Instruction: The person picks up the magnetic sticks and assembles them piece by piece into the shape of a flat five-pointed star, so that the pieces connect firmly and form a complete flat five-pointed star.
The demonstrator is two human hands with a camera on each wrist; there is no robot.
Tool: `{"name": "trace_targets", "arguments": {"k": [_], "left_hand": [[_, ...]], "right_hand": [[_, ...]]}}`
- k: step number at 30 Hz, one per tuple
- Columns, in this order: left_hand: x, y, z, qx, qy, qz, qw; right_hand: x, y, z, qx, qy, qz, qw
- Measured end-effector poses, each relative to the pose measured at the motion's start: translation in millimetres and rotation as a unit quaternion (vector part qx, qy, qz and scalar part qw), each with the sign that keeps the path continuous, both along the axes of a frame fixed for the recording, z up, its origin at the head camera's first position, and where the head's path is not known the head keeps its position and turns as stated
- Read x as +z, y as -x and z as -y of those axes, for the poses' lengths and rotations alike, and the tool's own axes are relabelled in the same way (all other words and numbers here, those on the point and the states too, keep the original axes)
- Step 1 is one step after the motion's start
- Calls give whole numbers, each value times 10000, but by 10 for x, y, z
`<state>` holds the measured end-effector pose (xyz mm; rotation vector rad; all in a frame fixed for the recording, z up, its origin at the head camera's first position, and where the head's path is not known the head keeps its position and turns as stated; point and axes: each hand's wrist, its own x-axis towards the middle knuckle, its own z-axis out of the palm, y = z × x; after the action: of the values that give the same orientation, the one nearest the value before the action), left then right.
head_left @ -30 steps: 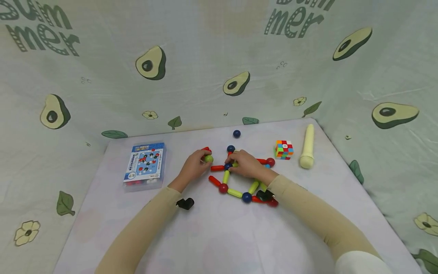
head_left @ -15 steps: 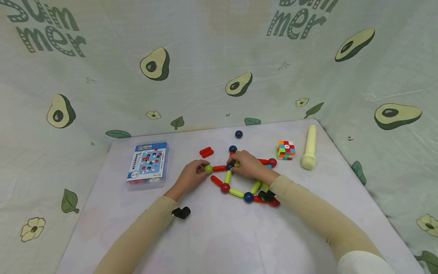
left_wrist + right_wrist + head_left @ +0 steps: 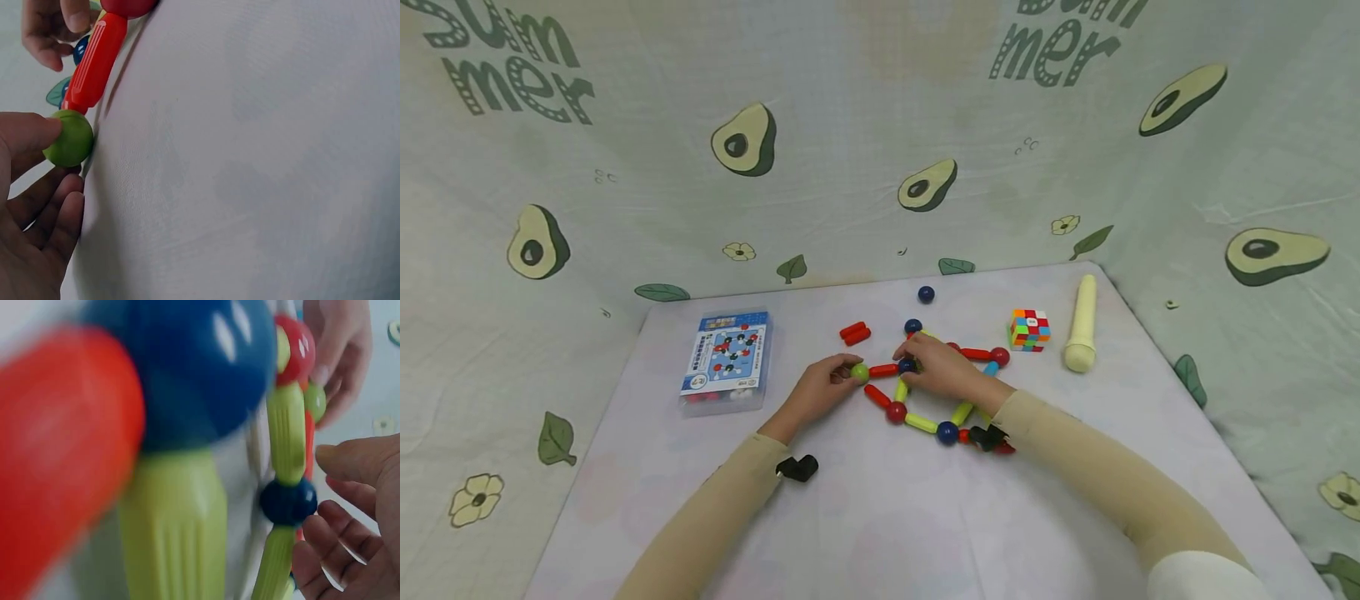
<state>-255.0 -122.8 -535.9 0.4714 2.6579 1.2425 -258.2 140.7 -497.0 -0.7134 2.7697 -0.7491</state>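
My left hand [image 3: 823, 385] pinches a light green ball [image 3: 70, 139] between thumb and fingers. The ball sits at the end of a red rod [image 3: 95, 65]. That rod runs right to a dark blue ball [image 3: 289, 501], part of a ball-and-rod model of red, blue and yellow-green pieces. My right hand [image 3: 943, 368] is at this blue ball, fingertips right at its side. In the right wrist view its thumb and fingers are spread apart. A yellow-green rod [image 3: 287, 434] links the blue ball to a red ball [image 3: 299, 351]. The right hand hides part of the model in the head view.
Two loose red rods [image 3: 855, 333] lie behind the left hand, and a loose blue ball [image 3: 926, 294] lies at the back. A boxed set [image 3: 725, 358] is on the left. A puzzle cube [image 3: 1029, 330] and a cream-coloured stick [image 3: 1081, 325] are at the right. Patterned cloth hangs behind.
My left hand has brought the green ball nearer, from beside the two loose red rods to the red rod's end. My right hand has stayed at the blue ball, turning slightly.
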Motion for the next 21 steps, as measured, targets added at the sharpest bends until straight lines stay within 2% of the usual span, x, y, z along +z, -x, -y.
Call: {"name": "trace_targets", "arguments": {"k": [5,9,16,21], "left_hand": [[-13,-1,26,-113,-93,34,9999],[8,-16,51,-123,-86,92,9998],[5,-28,55,-184,-105,177,9996],[-42,-33,45,-141,-105,167,9997]], "right_hand": [[38,-202,157,62,-199,108,9997],[32,-327,301,187,-506,-25,9985],[-18,-351,432,32,-707,-390,9967],[-8,-332,404,49,-569,-151,9983]]}}
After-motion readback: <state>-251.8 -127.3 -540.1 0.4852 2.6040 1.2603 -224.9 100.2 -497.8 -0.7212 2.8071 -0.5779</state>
